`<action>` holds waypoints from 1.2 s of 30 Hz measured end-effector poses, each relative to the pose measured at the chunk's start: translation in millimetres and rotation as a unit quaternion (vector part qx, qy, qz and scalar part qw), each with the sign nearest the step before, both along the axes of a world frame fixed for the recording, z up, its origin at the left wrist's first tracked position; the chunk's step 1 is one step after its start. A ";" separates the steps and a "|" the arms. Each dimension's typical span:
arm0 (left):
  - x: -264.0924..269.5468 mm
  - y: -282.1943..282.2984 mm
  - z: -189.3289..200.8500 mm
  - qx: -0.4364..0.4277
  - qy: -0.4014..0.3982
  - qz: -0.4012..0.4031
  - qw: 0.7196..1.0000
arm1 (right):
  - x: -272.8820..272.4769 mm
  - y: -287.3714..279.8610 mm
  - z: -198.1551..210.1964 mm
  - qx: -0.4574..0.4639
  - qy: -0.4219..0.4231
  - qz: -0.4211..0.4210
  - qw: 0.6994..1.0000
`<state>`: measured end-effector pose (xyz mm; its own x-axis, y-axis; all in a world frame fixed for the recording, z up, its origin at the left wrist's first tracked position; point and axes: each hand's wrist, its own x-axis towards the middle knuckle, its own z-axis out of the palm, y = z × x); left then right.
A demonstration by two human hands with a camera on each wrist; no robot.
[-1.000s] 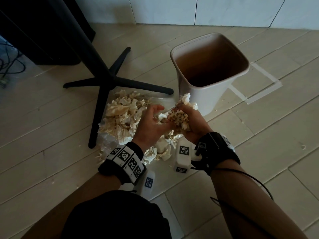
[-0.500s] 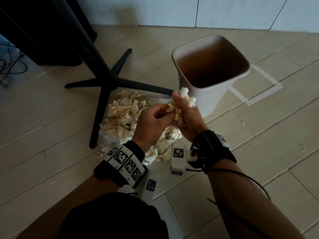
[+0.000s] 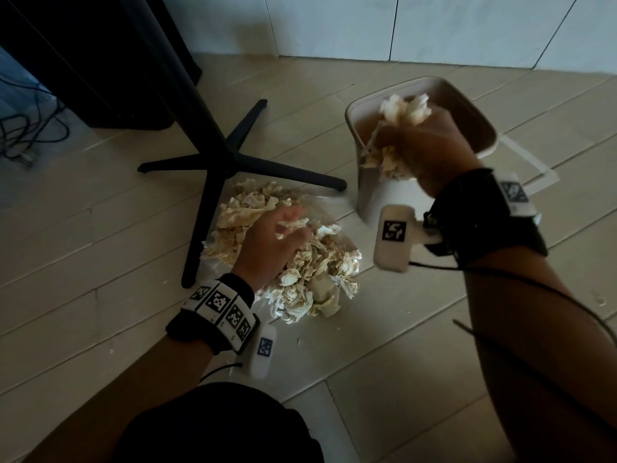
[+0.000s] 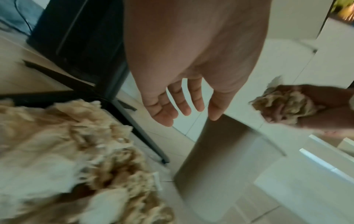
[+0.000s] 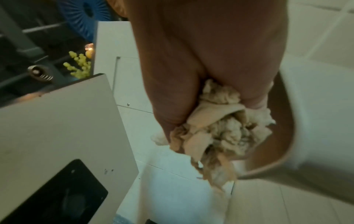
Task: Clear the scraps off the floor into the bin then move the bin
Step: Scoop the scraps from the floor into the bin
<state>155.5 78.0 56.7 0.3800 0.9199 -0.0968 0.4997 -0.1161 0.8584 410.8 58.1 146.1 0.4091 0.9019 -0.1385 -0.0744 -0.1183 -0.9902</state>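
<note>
A pile of crumpled beige paper scraps (image 3: 310,279) lies on the floor beside the black table foot. My left hand (image 3: 287,228) hovers just over the pile with its fingers (image 4: 182,106) straight and spread and the palm bare. The beige bin (image 3: 480,115) stands upright to the right of the pile. My right hand (image 3: 417,142) grips a wad of scraps (image 3: 405,110) over the bin's near left rim, at the mouth. In the right wrist view the wad (image 5: 224,133) bulges out of the fist beside the bin's rim (image 5: 283,136).
A black table post with a cross-shaped foot (image 3: 213,168) stands just left of the pile. A dark cabinet (image 3: 100,61) and loose cables (image 3: 20,135) lie at the far left. Pale tape lines (image 3: 534,168) mark the floor right of the bin. White wall panels run behind.
My right hand has lifted the wad up and to the right, from the pile to the bin's mouth. My left hand has let go of it and dropped back over the pile.
</note>
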 end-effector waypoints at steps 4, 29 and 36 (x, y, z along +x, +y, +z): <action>-33.7 12.6 -44.7 0.046 0.161 0.005 0.986 | 27.4 27.9 -4.9 -0.035 -0.103 -0.040 0.993; -26.2 16.1 -101.2 0.145 0.459 -0.207 0.852 | -40.2 35.3 -36.4 0.003 -0.405 0.014 0.914; -36.1 16.6 -104.8 0.129 0.393 -0.150 0.898 | -85.0 15.7 -70.3 0.069 -0.483 0.036 0.872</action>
<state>119.4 94.7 -48.1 0.5216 0.8184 -0.2412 0.8527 -0.4910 0.1781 325.8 73.9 75.8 0.2179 0.9108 0.3508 0.8045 0.0359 -0.5929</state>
